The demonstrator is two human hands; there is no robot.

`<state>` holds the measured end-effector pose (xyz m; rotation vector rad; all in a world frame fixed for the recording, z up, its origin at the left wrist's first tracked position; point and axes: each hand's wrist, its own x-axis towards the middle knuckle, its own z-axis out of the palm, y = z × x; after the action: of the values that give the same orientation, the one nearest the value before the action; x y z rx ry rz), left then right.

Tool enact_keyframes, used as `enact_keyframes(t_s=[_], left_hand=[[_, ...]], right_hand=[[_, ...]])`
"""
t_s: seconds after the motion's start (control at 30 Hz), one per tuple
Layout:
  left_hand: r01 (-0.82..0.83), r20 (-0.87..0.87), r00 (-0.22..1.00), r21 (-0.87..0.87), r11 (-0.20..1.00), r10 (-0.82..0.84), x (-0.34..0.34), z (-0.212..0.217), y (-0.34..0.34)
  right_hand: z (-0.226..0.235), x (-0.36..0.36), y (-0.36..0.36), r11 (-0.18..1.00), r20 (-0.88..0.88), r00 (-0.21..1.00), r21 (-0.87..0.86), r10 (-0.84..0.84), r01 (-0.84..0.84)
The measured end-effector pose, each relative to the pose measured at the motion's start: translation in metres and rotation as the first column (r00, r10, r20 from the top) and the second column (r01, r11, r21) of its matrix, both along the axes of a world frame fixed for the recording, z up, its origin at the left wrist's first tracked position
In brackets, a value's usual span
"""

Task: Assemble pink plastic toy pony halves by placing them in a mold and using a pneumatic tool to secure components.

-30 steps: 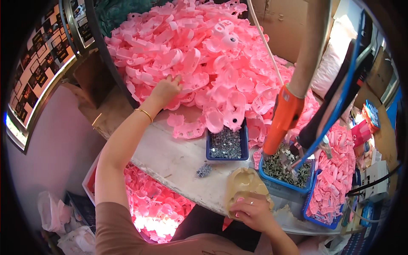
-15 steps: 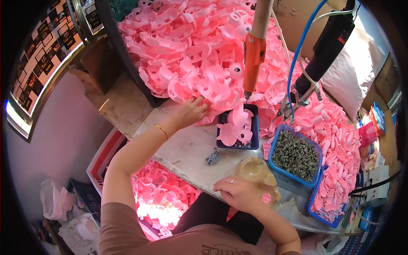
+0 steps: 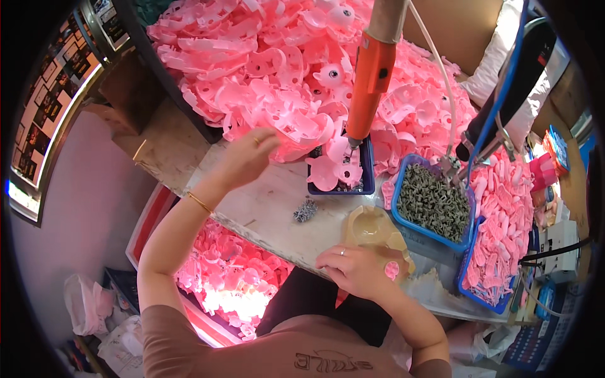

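Note:
My left hand (image 3: 252,154) is raised over the worktable at the near edge of a large heap of pink plastic shells (image 3: 271,82). Its fingers are blurred, and nothing plainly shows in them. My right hand (image 3: 353,271) is closed at the table's front edge, beside a tan moulded holder (image 3: 368,227); its fingertips curl out of sight. A red pointed bit (image 3: 341,297) shows below that hand. Ahead, an orange power screwdriver (image 3: 372,85) hangs over a dark blue tray (image 3: 340,189) with pink shells, some with face-like holes, and small metal parts.
A blue basket (image 3: 398,211) of dark small parts stands right of the holder. Beyond it, another blue basket (image 3: 469,291) holds slender pink pieces. A small pile of screws (image 3: 305,211) lies mid-table. More pink shells (image 3: 227,271) fill a bin below left. A black tool (image 3: 517,88) and hoses hang at right.
My left hand has drawn back leftward from the pink shells it was touching. My right hand stays by the holder. The whole view has shifted slightly.

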<state>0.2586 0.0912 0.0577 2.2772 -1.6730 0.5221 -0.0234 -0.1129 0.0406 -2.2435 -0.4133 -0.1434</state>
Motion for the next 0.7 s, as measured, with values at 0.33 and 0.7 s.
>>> enact_keyframes(t_s=[0.33,0.7], left_hand=[[-0.196,0.138,0.966,-0.147,0.97,0.216,-0.025,0.029,-0.015],[0.02,-0.039,0.999,-0.168,0.986,-0.027,-0.099,-0.014,-0.053]], right_hand=[[-0.003,-0.008,-0.006,0.998,0.013,0.999,0.037,-0.045,0.044],[0.008,0.039,-0.029,0.912,0.299,0.869,0.015,-0.395,0.409]])
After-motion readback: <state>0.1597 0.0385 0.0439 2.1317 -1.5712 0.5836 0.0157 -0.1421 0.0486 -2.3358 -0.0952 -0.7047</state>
